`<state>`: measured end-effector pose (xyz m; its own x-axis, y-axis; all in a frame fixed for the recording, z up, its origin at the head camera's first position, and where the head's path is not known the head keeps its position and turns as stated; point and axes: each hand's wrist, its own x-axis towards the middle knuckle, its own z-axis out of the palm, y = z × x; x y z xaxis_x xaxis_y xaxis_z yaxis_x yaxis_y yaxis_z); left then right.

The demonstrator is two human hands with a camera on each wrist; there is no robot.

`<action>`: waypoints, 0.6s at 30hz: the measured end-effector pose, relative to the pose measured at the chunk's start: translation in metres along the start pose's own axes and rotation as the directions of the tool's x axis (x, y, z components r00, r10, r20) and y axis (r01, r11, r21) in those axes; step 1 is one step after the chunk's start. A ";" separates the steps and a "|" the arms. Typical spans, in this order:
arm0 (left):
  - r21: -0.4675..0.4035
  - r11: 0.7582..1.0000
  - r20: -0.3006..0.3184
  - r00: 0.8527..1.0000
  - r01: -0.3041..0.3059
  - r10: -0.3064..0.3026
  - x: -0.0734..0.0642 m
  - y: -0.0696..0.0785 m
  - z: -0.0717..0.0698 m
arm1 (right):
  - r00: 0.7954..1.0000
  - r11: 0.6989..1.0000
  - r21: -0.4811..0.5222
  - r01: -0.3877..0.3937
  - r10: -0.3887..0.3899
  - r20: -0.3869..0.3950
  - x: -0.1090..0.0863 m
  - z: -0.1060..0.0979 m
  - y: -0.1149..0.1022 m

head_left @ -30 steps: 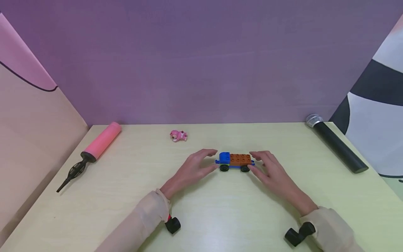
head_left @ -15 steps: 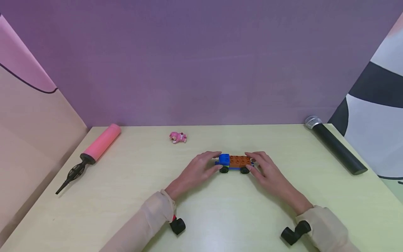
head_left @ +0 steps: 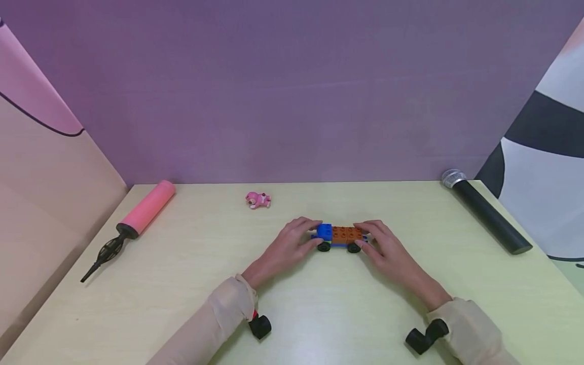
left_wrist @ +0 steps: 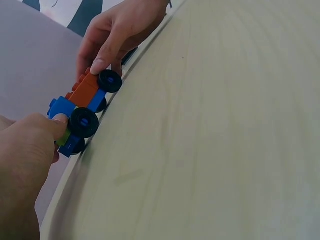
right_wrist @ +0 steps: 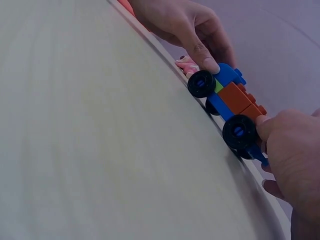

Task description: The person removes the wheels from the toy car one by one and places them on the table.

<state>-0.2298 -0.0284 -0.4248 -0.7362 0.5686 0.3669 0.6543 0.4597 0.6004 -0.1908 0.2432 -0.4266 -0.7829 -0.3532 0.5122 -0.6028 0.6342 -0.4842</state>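
A toy truck (head_left: 345, 235) built of toy bricks, with a blue cab, an orange studded load and black wheels, is on the pale table (head_left: 319, 314). My left hand (head_left: 288, 246) pinches its blue cab end, thumb on the near side and fingers behind. At the orange rear end, my right hand (head_left: 390, 251) grips it the same way. The left wrist view shows the thumb of the left hand (left_wrist: 25, 145) against the cab just above a wheel. In the right wrist view, the right hand (right_wrist: 295, 150) covers part of the truck's rear.
A small pink bear figure (head_left: 258, 199) lies near the back edge. At the left is a pink hand pump (head_left: 149, 207) with a black nozzle. Along the right edge lies a black microphone (head_left: 490, 215). A purple wall (head_left: 292, 91) rises behind the table.
Both hands have come in toward the truck from either side and taken hold of its ends, where a second ago they stood around it with fingers spread. The truck has barely shifted.
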 end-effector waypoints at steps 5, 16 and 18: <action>-0.021 1.000 -0.014 1.000 -0.007 0.007 -0.001 -0.001 0.000 | 1.000 1.000 0.009 0.030 -0.030 -0.010 0.000 -0.001 -0.001; -0.071 0.992 -0.110 0.990 -0.101 0.093 -0.005 0.001 -0.004 | 0.988 0.991 0.063 0.117 -0.110 -0.113 0.002 -0.006 -0.011; -0.075 0.989 -0.141 0.983 -0.130 0.119 -0.006 0.004 -0.006 | 0.984 0.989 0.065 0.133 -0.123 -0.129 0.003 -0.006 -0.013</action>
<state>-0.2240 -0.0344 -0.4201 -0.6701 0.5170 0.5326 0.7300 0.3291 0.5990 -0.1844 0.2384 -0.4149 -0.6760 -0.3368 0.6555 -0.7100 0.5358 -0.4569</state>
